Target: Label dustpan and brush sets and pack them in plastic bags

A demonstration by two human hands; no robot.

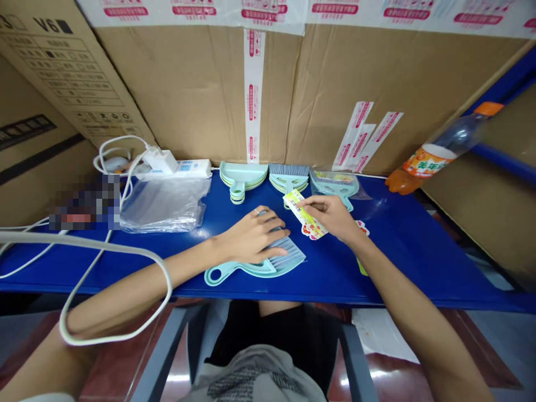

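My left hand (256, 235) lies with its fingers apart on top of a light-blue brush and dustpan set (251, 269), whose ringed handle points left near the table's front edge. The grey bristles show beside the fingertips. My right hand (330, 215) pinches a yellow-green printed card (302, 211) with red flower shapes at its lower end, just above the table to the right of the set. Part of another flowered card (363, 269) shows beneath my right wrist.
Behind stand stacked dustpans (247, 174), brushes (288, 181) and a bagged set (335, 184). Clear plastic bags (167, 206) and a power strip (195, 167) with white cables are on the left. An orange drink bottle (435, 159) leans at the right. Cardboard boxes (188, 84) wall the back.
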